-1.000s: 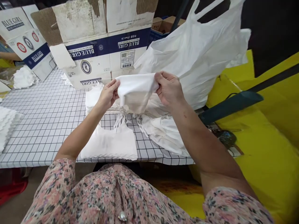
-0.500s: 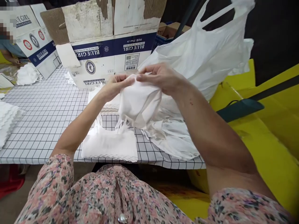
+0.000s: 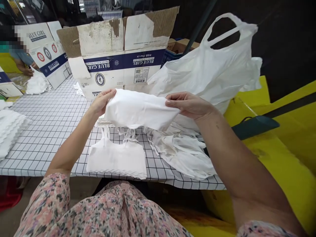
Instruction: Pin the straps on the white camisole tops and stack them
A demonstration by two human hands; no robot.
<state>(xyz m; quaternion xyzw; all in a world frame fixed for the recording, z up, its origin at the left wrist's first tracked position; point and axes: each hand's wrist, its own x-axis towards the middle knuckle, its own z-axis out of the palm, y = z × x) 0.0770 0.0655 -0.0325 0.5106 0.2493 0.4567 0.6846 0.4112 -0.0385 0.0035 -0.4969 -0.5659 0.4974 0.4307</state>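
So there's one smooth white fabric garment (image 3: 138, 110) up in the air over the near-middle of the table, and two bare hands on it. The left hand (image 3: 102, 102) pinches its left end, the right hand (image 3: 190, 105) pinches the right end, thumb against fingers. Long axis runs left to right, right end dipping a bit nearer; the loose edge hangs down. Can't tell which edge is the hem.

Below it, one flat stack of white strappy tops (image 3: 117, 158) sits on the black-and-white checked tablecloth (image 3: 49, 121), straps pointing far, wavy hems near. One crumpled white garment heap (image 3: 182, 154) lies to its right.
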